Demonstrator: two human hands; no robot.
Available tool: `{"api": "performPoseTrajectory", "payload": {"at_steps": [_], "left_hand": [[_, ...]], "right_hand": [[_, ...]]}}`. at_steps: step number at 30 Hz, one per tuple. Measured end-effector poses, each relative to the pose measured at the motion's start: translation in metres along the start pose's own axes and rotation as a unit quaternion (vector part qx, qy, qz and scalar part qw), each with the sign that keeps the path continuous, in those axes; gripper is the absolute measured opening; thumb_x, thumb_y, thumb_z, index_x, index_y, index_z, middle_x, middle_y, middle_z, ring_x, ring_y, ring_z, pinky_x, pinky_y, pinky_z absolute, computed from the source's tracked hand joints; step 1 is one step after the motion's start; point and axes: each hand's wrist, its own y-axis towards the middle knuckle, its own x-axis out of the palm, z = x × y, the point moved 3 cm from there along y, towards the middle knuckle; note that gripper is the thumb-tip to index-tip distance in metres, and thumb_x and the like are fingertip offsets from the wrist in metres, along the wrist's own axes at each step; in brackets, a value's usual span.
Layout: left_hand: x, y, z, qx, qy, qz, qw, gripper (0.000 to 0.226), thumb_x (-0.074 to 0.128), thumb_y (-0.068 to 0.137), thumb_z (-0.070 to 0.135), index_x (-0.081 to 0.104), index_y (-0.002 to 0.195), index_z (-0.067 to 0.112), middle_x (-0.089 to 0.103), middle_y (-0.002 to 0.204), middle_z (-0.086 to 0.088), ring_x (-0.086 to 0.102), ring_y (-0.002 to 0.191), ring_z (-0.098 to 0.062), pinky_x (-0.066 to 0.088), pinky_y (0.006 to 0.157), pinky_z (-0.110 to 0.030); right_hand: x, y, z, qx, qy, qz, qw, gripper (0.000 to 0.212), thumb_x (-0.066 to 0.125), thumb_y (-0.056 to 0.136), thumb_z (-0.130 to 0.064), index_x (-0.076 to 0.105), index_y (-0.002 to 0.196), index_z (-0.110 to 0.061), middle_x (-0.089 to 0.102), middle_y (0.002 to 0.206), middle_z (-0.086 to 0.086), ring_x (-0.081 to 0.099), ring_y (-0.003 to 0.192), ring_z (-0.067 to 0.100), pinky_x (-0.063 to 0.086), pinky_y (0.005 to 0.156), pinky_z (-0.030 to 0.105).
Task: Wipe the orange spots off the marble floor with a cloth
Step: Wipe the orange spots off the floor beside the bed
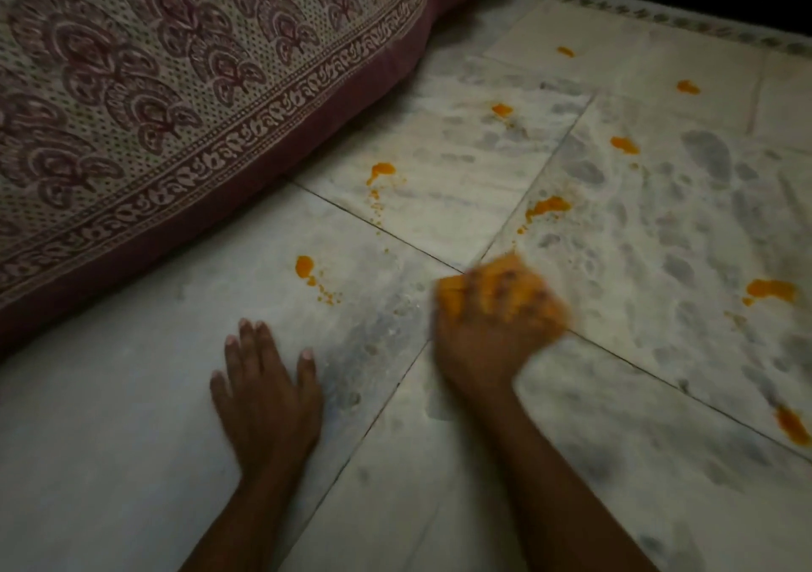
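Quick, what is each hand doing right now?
Left hand: open, fingers straight, flat on the marble floor.
Right hand: closed on the orange cloth, blurred.

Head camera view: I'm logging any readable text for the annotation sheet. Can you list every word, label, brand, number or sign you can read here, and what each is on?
None can be read.
Patterned bedcover: printed motifs and a scroll-like border, ornament only, no letters.
Orange cloth gripped by the right hand: blurred, no label visible.
Marble floor and left hand: no markings.
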Motion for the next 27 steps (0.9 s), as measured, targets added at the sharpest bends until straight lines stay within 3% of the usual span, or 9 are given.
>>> {"api": "performPoseTrajectory", "payload": {"at_steps": [4,6,10,14,17,19,23,25,27], "left_hand": [[-0.003,-0.007,0.001,0.002,-0.008,0.014,1.000,0.070,0.031,0.097,0.045,0.039,0.155,0.007,0.032,0.167,-0.011,0.032,0.153,-0.032,0.025,0.119,-0.058],[-0.003,-0.005,0.002,-0.002,-0.005,0.013,1.000,0.070,0.032,0.097,0.044,0.039,0.156,0.007,0.032,0.167,-0.010,0.032,0.153,-0.031,0.025,0.119,-0.058],[-0.002,-0.001,0.001,-0.013,0.000,0.011,1.000,0.071,0.037,0.094,0.044,0.038,0.157,0.012,0.031,0.168,-0.007,0.032,0.154,-0.027,0.024,0.120,-0.057],[-0.012,0.001,0.003,-0.016,-0.032,-0.001,0.999,0.074,0.045,0.088,0.048,0.039,0.157,0.021,0.031,0.168,0.001,0.030,0.155,-0.021,0.022,0.121,-0.055],[-0.017,0.023,-0.016,0.032,-0.095,0.002,0.995,0.072,0.049,0.085,0.041,0.046,0.153,0.019,0.038,0.164,0.002,0.037,0.151,-0.022,0.026,0.121,-0.049],[-0.009,0.051,-0.041,0.082,-0.089,0.004,0.993,0.067,0.047,0.088,0.033,0.048,0.152,0.012,0.044,0.161,-0.003,0.043,0.148,-0.026,0.034,0.119,-0.051],[0.000,0.109,-0.070,0.031,-0.052,0.030,0.998,0.065,0.036,0.094,0.035,0.046,0.152,0.008,0.043,0.161,-0.011,0.040,0.150,-0.030,0.034,0.119,-0.055],[0.005,0.116,-0.065,0.043,-0.034,0.024,0.998,0.066,0.034,0.095,0.037,0.042,0.155,0.011,0.038,0.165,-0.009,0.035,0.152,-0.028,0.028,0.121,-0.054],[0.002,0.116,-0.064,0.043,-0.031,0.008,0.999,0.067,0.033,0.096,0.039,0.037,0.158,0.014,0.033,0.167,-0.006,0.030,0.155,-0.026,0.026,0.122,-0.053]], "right_hand": [[-0.026,-0.112,-0.009,-0.270,0.015,-0.049,0.962,0.063,0.051,0.094,-0.063,0.052,0.151,-0.037,0.036,0.166,0.011,0.027,0.152,0.052,0.021,0.120,0.070],[-0.045,-0.104,0.020,-0.237,0.012,-0.055,0.970,0.065,0.049,0.092,-0.065,0.052,0.151,-0.038,0.036,0.166,0.011,0.030,0.151,0.051,0.025,0.118,0.071],[-0.009,0.016,-0.034,-0.002,-0.010,-0.069,0.998,0.068,0.027,0.101,-0.064,0.032,0.161,-0.030,0.021,0.171,0.016,0.016,0.155,0.049,0.014,0.119,0.074],[0.034,0.009,-0.121,-0.198,0.017,-0.134,0.971,0.071,0.036,0.097,-0.065,0.029,0.161,-0.036,0.022,0.172,0.011,0.016,0.155,0.051,0.009,0.121,0.073],[0.013,-0.048,-0.083,-0.358,-0.008,-0.131,0.924,0.071,0.036,0.094,-0.073,0.037,0.158,-0.043,0.026,0.171,0.004,0.021,0.156,0.048,0.014,0.121,0.066],[-0.001,-0.039,-0.054,-0.310,-0.012,-0.111,0.944,0.074,0.030,0.093,-0.076,0.036,0.159,-0.042,0.026,0.171,0.007,0.022,0.155,0.048,0.018,0.120,0.066],[0.037,0.025,-0.124,-0.026,-0.015,-0.091,0.995,0.074,0.031,0.097,-0.073,0.029,0.161,-0.037,0.015,0.173,0.011,0.009,0.155,0.052,0.010,0.118,0.077],[0.061,0.031,-0.167,-0.052,0.007,-0.072,0.996,0.072,0.038,0.095,-0.071,0.039,0.158,-0.036,0.024,0.171,0.012,0.012,0.153,0.057,0.006,0.118,0.079],[0.066,0.003,-0.174,-0.203,0.011,-0.076,0.976,0.069,0.046,0.093,-0.066,0.041,0.157,-0.040,0.028,0.171,0.006,0.014,0.155,0.052,0.005,0.122,0.073]]}}
